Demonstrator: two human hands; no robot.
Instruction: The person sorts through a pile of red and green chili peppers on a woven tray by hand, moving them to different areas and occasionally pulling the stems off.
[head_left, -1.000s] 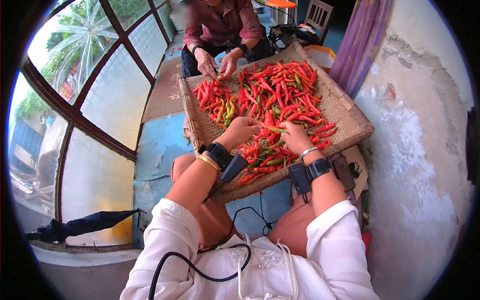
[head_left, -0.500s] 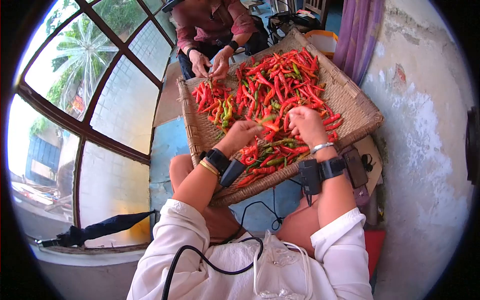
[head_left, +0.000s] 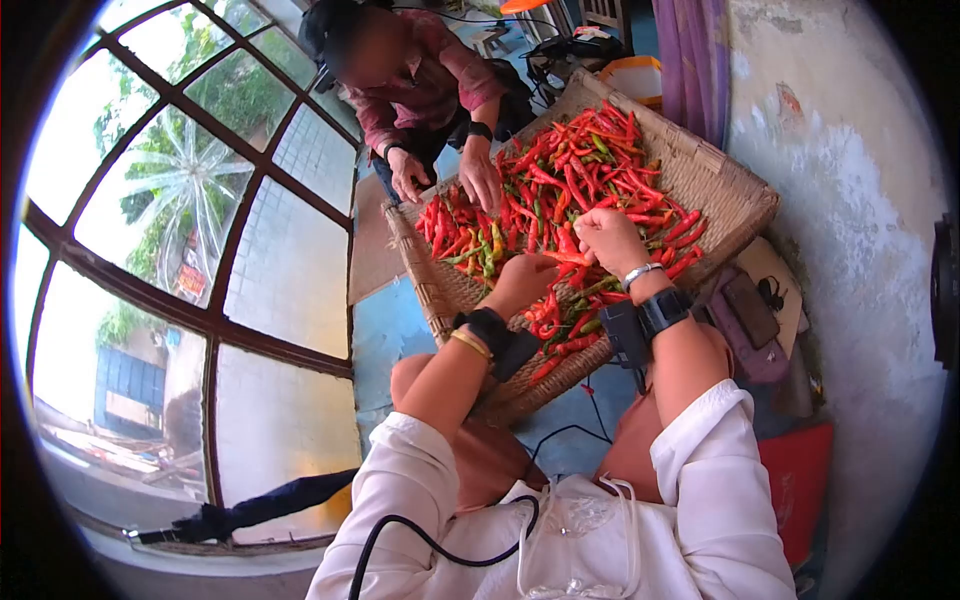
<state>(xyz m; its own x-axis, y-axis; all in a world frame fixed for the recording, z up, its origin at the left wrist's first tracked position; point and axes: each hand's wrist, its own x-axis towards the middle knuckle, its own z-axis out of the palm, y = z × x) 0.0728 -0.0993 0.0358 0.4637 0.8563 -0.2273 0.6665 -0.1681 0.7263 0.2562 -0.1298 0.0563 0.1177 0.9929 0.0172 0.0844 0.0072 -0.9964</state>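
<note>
Red peppers [head_left: 575,165], with some green and yellowish ones among them, lie heaped in a square woven tray [head_left: 730,190]. My left hand [head_left: 525,283] is closed over the near part of the heap, its fingertips at one end of a red pepper [head_left: 568,258]. Close on its right, my right hand [head_left: 608,238] is pinched near the pepper's other end; what lies between its fingertips is too small to tell. The two hands are slightly apart.
A person in a red shirt [head_left: 425,90] sits across the tray, both hands over its far left side. Windows [head_left: 285,225] and a dark folded umbrella [head_left: 260,505] are at left. A phone [head_left: 750,310] lies right of the tray, near the wall [head_left: 850,230].
The view has shifted. A blurred green thing no longer shows at my left hand, and a red pepper lies between my hands. The other person's hands have moved apart.
</note>
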